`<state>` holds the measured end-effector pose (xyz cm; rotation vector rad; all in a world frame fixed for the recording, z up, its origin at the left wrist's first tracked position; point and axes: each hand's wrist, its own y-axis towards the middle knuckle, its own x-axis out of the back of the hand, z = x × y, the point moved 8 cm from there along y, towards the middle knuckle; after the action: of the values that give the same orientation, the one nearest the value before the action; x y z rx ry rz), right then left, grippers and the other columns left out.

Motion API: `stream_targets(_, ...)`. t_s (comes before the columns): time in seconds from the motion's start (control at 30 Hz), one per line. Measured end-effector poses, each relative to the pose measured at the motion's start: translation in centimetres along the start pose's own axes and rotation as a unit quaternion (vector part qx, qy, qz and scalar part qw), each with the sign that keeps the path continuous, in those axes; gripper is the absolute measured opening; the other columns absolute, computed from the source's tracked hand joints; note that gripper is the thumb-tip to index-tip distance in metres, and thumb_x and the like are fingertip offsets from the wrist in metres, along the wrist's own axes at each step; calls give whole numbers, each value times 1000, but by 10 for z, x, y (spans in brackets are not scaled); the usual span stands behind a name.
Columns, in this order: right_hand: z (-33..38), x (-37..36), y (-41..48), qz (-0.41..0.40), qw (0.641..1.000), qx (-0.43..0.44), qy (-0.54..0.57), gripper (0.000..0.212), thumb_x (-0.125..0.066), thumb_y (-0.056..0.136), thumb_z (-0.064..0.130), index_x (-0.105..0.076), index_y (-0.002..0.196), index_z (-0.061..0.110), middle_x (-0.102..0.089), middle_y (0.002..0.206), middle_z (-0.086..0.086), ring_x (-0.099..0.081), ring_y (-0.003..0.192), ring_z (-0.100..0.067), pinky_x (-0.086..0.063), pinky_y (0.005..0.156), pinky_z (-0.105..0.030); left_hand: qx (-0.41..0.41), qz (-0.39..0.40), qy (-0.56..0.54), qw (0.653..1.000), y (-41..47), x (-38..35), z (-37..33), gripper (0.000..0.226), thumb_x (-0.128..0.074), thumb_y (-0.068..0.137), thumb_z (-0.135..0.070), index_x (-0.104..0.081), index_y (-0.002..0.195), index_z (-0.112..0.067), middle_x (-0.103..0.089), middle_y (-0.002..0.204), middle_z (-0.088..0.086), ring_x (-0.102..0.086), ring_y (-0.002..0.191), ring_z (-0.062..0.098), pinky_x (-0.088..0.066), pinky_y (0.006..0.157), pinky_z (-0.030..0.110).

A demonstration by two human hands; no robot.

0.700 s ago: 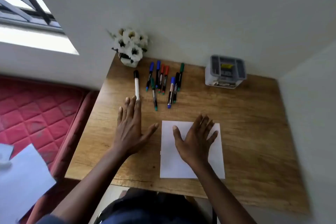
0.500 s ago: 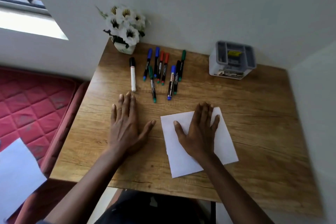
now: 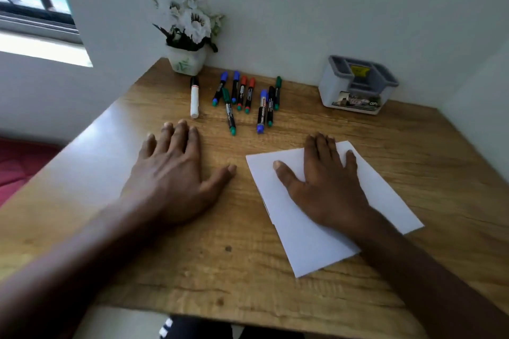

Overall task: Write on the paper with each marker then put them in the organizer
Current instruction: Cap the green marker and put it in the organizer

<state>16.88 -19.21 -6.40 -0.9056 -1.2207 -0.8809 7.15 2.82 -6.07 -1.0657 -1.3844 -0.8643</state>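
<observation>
A white sheet of paper (image 3: 308,245) lies flat and skewed. Beyond its far left corner, capped markers (image 3: 249,96) lie in a loose row: blue, green, red and black. A white-barrelled marker (image 3: 194,100) lies leftmost. Beyond the paper's far right corner, well apart, stands a grey organizer (image 3: 329,91).

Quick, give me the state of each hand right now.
Left hand: open, flat on the wooden table, holding nothing.
Right hand: open, pressing flat on the white paper.

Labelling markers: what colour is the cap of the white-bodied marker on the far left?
Black cap; head view.
</observation>
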Motion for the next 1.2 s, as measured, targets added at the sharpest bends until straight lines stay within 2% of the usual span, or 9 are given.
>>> stream_targets(0.23, 4, 10, -11, -43, 998, 34, 29, 89, -29, 95, 73, -11, 160, 14, -10, 170, -4, -8, 156, -21, -4, 125, -52, -4, -30, -10, 999, -4, 4, -5, 106, -20, 84, -87, -5, 161, -15, 0, 169, 10, 0, 156, 26, -7, 126, 50)
stream_targets(0.37, 4, 44, 0, -71, 969, 25, 236, 86, -59, 91, 57, -24, 158, 18, -30, 164, -4, -32, 149, -25, -28, 116, -38, -1, -37, -12, 999, -7, 5, -5, 106, -20, 85, -86, -5, 161, -13, -1, 169, 10, 0, 156, 27, -7, 126, 51)
stream_targets(0.43, -3, 66, 28, -100, 945, 6, 313, 69, -65, 90, 50, -46, 147, 16, -50, 150, -6, -48, 136, -26, -38, 108, -35, -4, -30, -15, 999, -8, 5, -6, 107, -19, 85, -86, -4, 161, -13, 1, 169, 11, 1, 156, 27, -6, 126, 51)
stream_targets(0.53, -4, 84, 84, -106, 937, 6, 333, 41, -67, 83, 40, -71, 104, 5, -73, 102, -15, -69, 91, -26, -56, 84, -43, -7, -28, -12, 1000, -5, 6, -7, 108, -18, 84, -87, -1, 161, -13, 3, 169, 11, 3, 156, 27, -5, 126, 51)
stream_targets(0.73, 21, 89, 161, -133, 941, -27, 310, 24, -66, 83, 18, -63, 98, 0, -72, 92, -19, -75, 81, -33, -63, 70, -37, -14, -23, -20, 999, 2, 2, -4, 111, -18, 82, -89, 1, 161, -14, 5, 169, 9, 4, 156, 26, -3, 126, 51)
stream_targets(0.83, 29, 81, 186, -122, 970, -46, 206, 26, -68, 81, 19, -60, 100, 3, -68, 100, -19, -71, 91, -34, -59, 72, -34, -20, -28, -21, 999, 3, 3, -4, 110, -18, 82, -89, 1, 161, -15, 5, 169, 9, 5, 156, 25, -3, 126, 52)
stream_targets(1.03, 30, 78, 214, -154, 976, -60, 141, 35, -76, 80, 18, -57, 106, 4, -65, 113, -18, -65, 106, -33, -47, 71, -30, -17, -24, -30, 999, 6, 3, -4, 111, -18, 81, -90, 4, 160, -16, 8, 168, 8, 7, 156, 25, -1, 126, 52)
stream_targets(1.13, 29, 90, 213, -184, 967, -53, 170, 35, -80, 76, 24, -56, 95, 5, -63, 88, -11, -64, 90, -29, -47, 68, -30, -16, -25, -36, 999, 7, 2, -4, 111, -19, 80, -91, 3, 161, -17, 7, 169, 7, 7, 156, 25, 0, 125, 51)
stream_targets(1.2, 30, 105, 204, -212, 950, -30, 229, 35, -82, 72, 23, -64, 92, 0, -67, 80, -10, -70, 80, -28, -58, 70, -33, -15, -22, -44, 999, 8, 2, -3, 112, -19, 79, -91, 2, 161, -17, 7, 169, 7, 7, 156, 25, 0, 125, 52)
